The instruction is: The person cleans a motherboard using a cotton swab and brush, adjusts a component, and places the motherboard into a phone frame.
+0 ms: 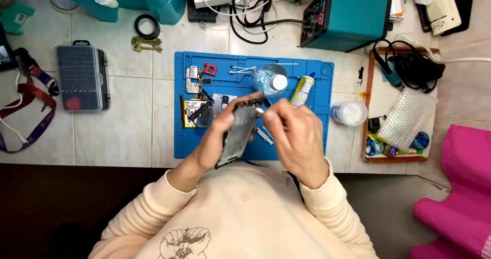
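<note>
Over the blue repair mat (pixel 312 151), two hands work on an opened phone frame.
The left hand (pixel 217 141) is clamped around the phone frame (pixel 238 133), held tilted above the mat; the right hand (pixel 296 136) pinches a white-tipped swab (pixel 261 112) against its upper end, near a clear bottle (pixel 269 79).

White-labelled yellow tube (pixel 302 90) on blue mat (pixel 317 74); bubble-wrap bag (pixel 406 116) (right tray (pixel 369 92)).
</note>
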